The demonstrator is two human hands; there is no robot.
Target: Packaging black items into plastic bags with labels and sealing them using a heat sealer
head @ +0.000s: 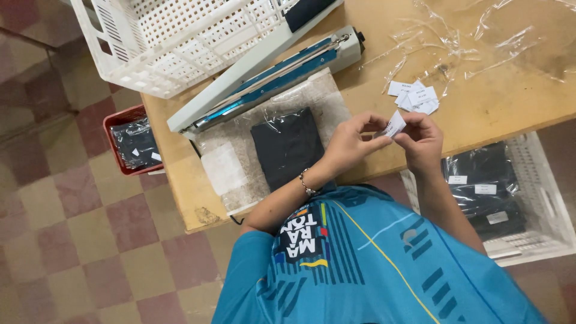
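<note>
I have both hands pinching one small white label (394,125) just above the worktop (498,102) edge: left hand (351,141) and right hand (422,139) each keep a grip clenched on it. A bagged dark garment (288,147) lies just left, under the heat sealer (270,78). Loose labels (415,96) sit beyond. White crates (174,36) crowd the far corner; bare wood opens right.
</note>
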